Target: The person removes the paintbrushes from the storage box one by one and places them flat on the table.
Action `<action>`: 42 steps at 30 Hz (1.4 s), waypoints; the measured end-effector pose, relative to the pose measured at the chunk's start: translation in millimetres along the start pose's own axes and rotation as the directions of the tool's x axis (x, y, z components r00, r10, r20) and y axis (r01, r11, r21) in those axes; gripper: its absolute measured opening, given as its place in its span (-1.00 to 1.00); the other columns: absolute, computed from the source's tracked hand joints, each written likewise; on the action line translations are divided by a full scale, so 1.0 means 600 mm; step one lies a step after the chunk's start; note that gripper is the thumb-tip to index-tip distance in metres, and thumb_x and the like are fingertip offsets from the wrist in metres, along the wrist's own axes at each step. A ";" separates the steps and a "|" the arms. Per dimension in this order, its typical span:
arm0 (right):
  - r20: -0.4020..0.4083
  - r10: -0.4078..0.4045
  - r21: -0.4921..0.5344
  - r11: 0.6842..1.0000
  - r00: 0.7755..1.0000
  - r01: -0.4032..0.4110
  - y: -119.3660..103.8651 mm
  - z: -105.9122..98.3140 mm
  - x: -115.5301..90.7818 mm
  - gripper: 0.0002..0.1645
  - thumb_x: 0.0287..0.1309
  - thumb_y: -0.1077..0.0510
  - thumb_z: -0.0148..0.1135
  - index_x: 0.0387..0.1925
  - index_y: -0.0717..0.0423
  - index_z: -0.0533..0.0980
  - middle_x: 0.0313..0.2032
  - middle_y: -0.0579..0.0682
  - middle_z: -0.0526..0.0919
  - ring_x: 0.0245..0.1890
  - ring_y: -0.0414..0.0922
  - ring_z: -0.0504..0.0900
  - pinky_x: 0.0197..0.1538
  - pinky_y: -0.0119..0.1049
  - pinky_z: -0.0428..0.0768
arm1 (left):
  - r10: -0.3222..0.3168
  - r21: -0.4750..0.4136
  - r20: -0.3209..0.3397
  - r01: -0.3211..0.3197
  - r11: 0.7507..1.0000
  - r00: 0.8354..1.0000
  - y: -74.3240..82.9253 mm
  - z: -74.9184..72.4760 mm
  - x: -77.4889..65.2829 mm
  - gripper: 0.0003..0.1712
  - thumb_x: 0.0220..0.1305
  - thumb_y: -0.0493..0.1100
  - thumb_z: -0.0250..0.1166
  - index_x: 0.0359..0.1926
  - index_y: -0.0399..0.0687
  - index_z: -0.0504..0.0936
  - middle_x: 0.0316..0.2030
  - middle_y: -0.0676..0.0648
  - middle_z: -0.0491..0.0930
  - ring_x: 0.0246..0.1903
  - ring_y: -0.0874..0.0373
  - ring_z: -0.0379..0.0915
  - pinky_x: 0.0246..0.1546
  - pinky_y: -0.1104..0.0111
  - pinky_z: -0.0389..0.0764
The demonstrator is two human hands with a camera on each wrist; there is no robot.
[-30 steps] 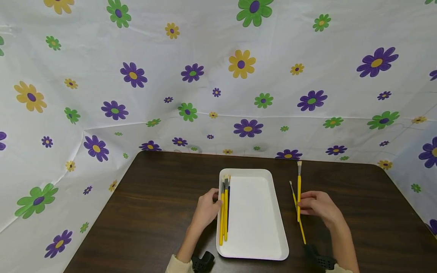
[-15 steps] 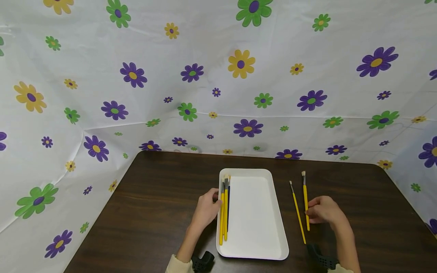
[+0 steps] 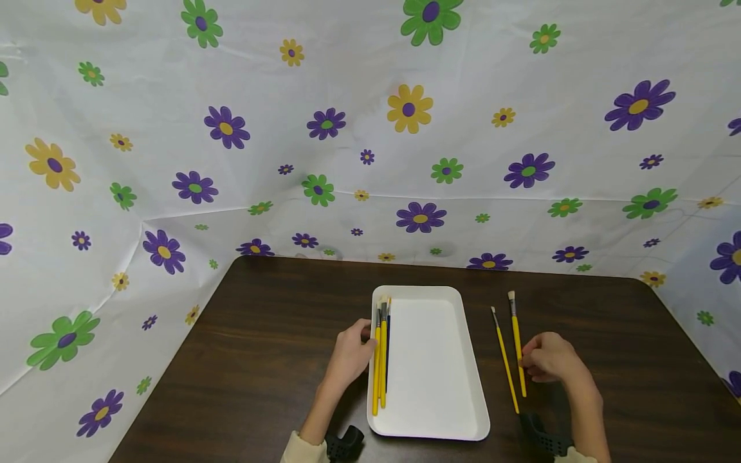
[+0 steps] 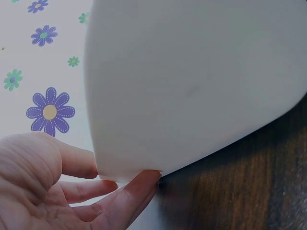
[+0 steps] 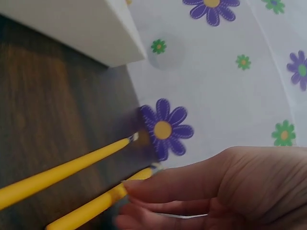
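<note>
A white rectangular tray (image 3: 434,366) lies on the table, with several paintbrushes (image 3: 383,360) side by side along its left edge, most with yellow handles and one dark. My left hand (image 3: 350,354) holds the tray's left rim; its fingertips meet the tray wall (image 4: 158,110) in the left wrist view. Right of the tray, two yellow-handled paintbrushes lie roughly parallel. My right hand (image 3: 552,359) pinches the lower handle of the right-hand paintbrush (image 3: 514,326), bristles pointing away. The thinner paintbrush (image 3: 506,368) lies untouched to its left.
The dark wood table (image 3: 278,334) reaches back to a white flower-printed cloth (image 3: 347,161) hanging behind and at the sides. A black wrist mount (image 3: 345,444) sits by the left wrist and another (image 3: 547,437) by the right.
My right hand has moved slightly right and nearer with its paintbrush, which has come down alongside the thinner one and turned a little. The left hand and tray have stayed put.
</note>
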State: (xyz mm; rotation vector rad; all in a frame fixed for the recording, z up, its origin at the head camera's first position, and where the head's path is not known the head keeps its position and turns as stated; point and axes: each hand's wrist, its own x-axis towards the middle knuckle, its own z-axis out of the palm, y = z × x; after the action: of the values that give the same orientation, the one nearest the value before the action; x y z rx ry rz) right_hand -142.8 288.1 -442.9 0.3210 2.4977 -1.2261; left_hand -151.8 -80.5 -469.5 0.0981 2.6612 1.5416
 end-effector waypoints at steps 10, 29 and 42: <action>-0.230 -0.211 0.047 0.973 0.950 0.227 -0.058 0.003 -0.030 -0.64 0.40 0.32 0.21 0.02 0.62 0.49 -0.27 0.27 0.70 -0.31 0.06 0.77 -0.23 -0.25 0.75 | 0.006 0.002 -0.003 -0.006 1.000 1.000 -0.001 0.001 0.000 -0.59 0.41 -0.35 0.23 0.23 -0.38 0.55 -0.09 -0.32 0.65 -0.37 -0.02 0.65 -0.52 0.25 0.69; -0.128 -0.218 0.485 0.837 0.967 0.253 -0.153 0.193 -0.009 -0.62 0.31 0.39 0.27 0.06 0.62 0.50 -0.20 0.27 0.71 -0.19 0.09 0.77 -0.13 -0.29 0.74 | 0.027 -0.018 0.003 -0.027 0.999 1.000 -0.003 0.000 0.000 -0.60 0.40 -0.35 0.24 0.21 -0.42 0.55 -0.09 -0.34 0.65 -0.39 -0.03 0.67 -0.60 0.28 0.65; -0.074 -0.208 0.400 0.890 0.975 0.220 -0.165 0.269 -0.006 -0.61 0.19 0.42 0.31 0.02 0.60 0.52 -0.21 0.21 0.67 -0.26 -0.01 0.70 -0.13 -0.14 0.75 | 0.017 -0.009 -0.002 -0.017 1.000 1.000 -0.002 0.001 -0.002 -0.61 0.49 -0.32 0.18 0.25 -0.40 0.53 -0.06 -0.36 0.64 -0.40 0.03 0.63 -0.57 0.32 0.67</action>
State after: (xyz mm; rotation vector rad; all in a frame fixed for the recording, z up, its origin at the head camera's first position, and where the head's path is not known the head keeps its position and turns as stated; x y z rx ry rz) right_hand -141.1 99.4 -462.1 0.1628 2.3307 -1.8487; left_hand -150.8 -80.7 -470.5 0.1183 2.6614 1.5597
